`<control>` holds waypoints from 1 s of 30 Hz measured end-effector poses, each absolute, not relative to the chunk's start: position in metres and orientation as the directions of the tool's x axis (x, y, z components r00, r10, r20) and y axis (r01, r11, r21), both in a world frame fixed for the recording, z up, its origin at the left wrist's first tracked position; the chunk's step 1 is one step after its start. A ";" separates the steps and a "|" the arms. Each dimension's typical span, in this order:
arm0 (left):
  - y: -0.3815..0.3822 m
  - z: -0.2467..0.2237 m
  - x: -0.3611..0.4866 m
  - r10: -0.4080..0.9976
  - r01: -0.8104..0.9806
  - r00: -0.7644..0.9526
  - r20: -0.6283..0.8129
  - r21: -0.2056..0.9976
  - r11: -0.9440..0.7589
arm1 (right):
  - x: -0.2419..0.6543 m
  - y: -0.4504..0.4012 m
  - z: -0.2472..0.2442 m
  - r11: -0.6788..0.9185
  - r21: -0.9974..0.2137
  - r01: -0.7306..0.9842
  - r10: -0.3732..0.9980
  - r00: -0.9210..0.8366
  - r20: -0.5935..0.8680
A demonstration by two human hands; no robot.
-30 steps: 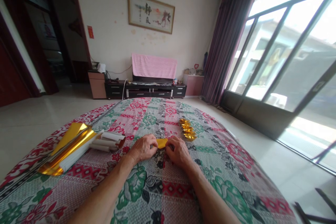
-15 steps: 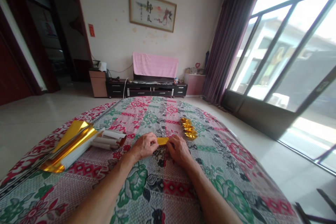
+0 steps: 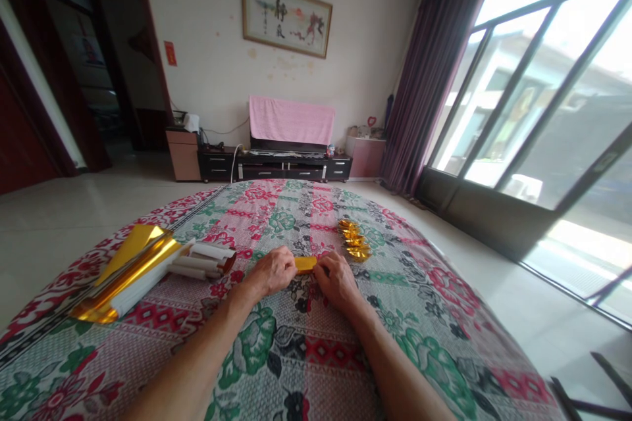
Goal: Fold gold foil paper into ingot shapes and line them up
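Between my hands lies a small folded strip of gold foil paper (image 3: 305, 264), level and close to the tablecloth. The fingers of my left hand (image 3: 274, 270) pinch its left end. Its right end is pinched by my right hand (image 3: 336, 275); both sets of fingertips are partly hidden by the knuckles. Just beyond my right hand sits a row of several folded gold foil pieces (image 3: 354, 241). To the left of my left hand are rolled white-backed sheets (image 3: 203, 260), and beside them lie larger gold foil sheets (image 3: 143, 270), partly curled.
A patterned red, green and grey tablecloth (image 3: 276, 335) covers the round-edged table. Past its far edge stands a low black cabinet (image 3: 284, 168) with a pink cloth (image 3: 292, 120) above. A dark chair-like frame (image 3: 587, 401) shows at the lower right, near the glass doors (image 3: 523, 112).
Both hands stay almost in place, still pinching the gold foil strip. The whole view has shifted very slightly.
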State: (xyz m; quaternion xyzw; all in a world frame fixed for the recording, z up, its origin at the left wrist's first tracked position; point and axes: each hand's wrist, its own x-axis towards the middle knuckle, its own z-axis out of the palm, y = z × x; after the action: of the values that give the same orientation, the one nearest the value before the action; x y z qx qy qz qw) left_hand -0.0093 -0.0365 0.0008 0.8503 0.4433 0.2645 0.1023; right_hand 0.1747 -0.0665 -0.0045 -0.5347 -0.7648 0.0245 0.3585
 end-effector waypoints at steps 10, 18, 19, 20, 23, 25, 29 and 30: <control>-0.041 0.002 -0.007 0.803 0.742 0.458 0.381 0.334 -0.582 | 0.175 -0.063 -0.005 0.379 -0.482 0.790 0.851 -0.093 0.517; -0.041 0.001 -0.005 0.821 0.769 0.424 0.382 0.327 -0.549 | 0.175 -0.063 -0.006 0.385 -0.497 0.778 0.844 -0.079 0.530; -0.041 0.002 -0.005 0.825 0.775 0.418 0.380 0.324 -0.542 | 0.175 -0.063 -0.006 0.381 -0.497 0.780 0.846 -0.078 0.527; -0.042 0.002 -0.005 0.830 0.784 0.412 0.376 0.319 -0.533 | 0.174 -0.063 -0.006 0.377 -0.497 0.782 0.849 -0.077 0.522; -0.042 0.004 -0.004 0.843 0.804 0.399 0.361 0.304 -0.511 | 0.174 -0.063 -0.006 0.371 -0.494 0.786 0.853 -0.078 0.516; -0.042 0.005 -0.004 0.845 0.807 0.399 0.356 0.300 -0.508 | 0.174 -0.063 -0.006 0.374 -0.489 0.788 0.852 -0.084 0.516; -0.042 0.007 -0.004 0.843 0.806 0.405 0.355 0.297 -0.512 | 0.175 -0.062 -0.006 0.372 -0.472 0.799 0.856 -0.098 0.507; -0.042 0.007 -0.003 0.844 0.807 0.403 0.353 0.297 -0.510 | 0.175 -0.062 -0.006 0.371 -0.467 0.802 0.857 -0.102 0.505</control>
State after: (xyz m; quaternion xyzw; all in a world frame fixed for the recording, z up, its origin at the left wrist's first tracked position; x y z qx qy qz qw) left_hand -0.0034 -0.0423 0.0070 0.8367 0.4934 0.2343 0.0392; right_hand 0.1750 -0.0621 -0.0057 -0.5595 -0.7414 0.0369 0.3686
